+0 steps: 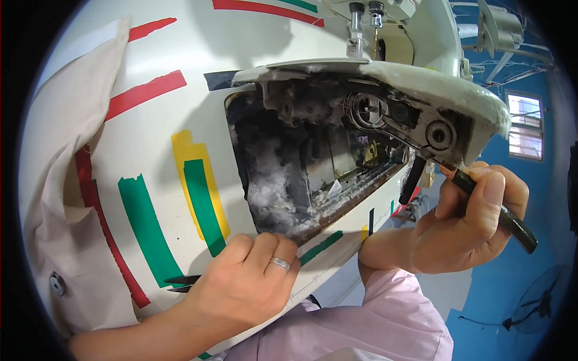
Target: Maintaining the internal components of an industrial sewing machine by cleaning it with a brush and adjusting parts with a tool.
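A white sewing machine head [445,90] is tipped up, baring its underside with the round metal hook [366,111]. Below it, the table opening [271,186] is thick with grey-white lint. My right hand [475,222] grips a dark-handled tool [509,225] with a copper-coloured collar; its far end meets the machine's lower right edge, and the tip is hard to make out. Resting on the table by the opening's near edge, my closed left hand [247,283] wears a ring. Dark pointed thread snips [180,281] poke out from under it, their handles hidden.
Beige fabric [78,198] with a metal button lies on the left of the white table [156,222]. Red, green and yellow tape strips mark the tabletop. A pink-clothed lap [361,319] is below the table edge. A fan [536,304] stands at the far right.
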`<action>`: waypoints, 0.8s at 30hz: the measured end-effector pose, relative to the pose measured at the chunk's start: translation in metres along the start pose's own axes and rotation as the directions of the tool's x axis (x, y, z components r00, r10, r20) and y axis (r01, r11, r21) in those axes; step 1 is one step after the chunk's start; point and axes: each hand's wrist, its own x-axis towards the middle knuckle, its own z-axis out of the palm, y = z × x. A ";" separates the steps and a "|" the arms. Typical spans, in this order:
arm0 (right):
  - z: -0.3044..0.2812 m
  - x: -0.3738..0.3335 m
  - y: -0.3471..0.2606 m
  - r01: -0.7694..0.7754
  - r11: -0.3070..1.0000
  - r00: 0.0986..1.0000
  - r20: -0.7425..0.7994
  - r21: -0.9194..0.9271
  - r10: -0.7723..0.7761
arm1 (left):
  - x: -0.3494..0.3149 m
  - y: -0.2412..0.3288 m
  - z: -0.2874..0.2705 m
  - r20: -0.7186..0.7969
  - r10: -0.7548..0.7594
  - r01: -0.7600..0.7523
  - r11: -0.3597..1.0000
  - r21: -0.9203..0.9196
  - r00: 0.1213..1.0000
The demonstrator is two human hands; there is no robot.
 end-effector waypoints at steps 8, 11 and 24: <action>-0.002 -0.005 0.003 -0.028 0.996 0.999 -0.022 -0.082 0.027 | -0.003 0.000 0.000 -0.007 -0.012 0.012 1.000 -0.020 1.000; -0.006 -0.010 0.011 0.060 0.997 0.997 0.041 0.045 -0.062 | -0.003 -0.001 0.002 -0.030 -0.007 0.006 1.000 -0.024 1.000; -0.002 -0.033 0.037 0.144 0.984 0.989 -0.056 0.101 -0.139 | -0.004 -0.002 -0.001 0.052 0.000 0.002 1.000 -0.031 0.999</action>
